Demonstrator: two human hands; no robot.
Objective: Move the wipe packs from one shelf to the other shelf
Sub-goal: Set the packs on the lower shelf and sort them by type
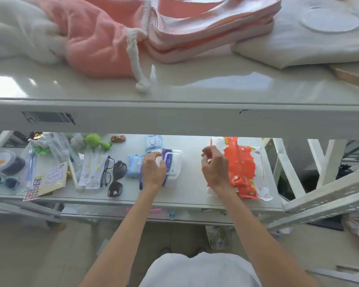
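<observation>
A purple-and-white wipe pack (170, 165) with a hard white flip lid lies on the lower shelf (187, 195), under my left hand (153, 172). My fingers curl over its near edge, the thumb side pressed against the lid. I judge it soft and squashy in the body but stiff at the lid, likely fairly heavy with damp wipes, its film wrap slippery; the firm lid frame looks the safest place to grip.

Beside it, my right hand (215, 169) rests on the left edge of a larger orange-and-white wipe pack (245, 170). Those fingers are bent and loosely gathered, and whether they pinch the wrapper I cannot tell. This pack looks crinkly and floppy, so I would take it across the middle rather than by a corner.

Two smaller packs, a light blue one (134, 165) and a white one (153, 142), lie just beside the purple pack. Spectacles (106, 170) and sunglasses (117, 178) sit further left. The upper shelf (195, 88) holds a pink quilted bag (104, 38).
</observation>
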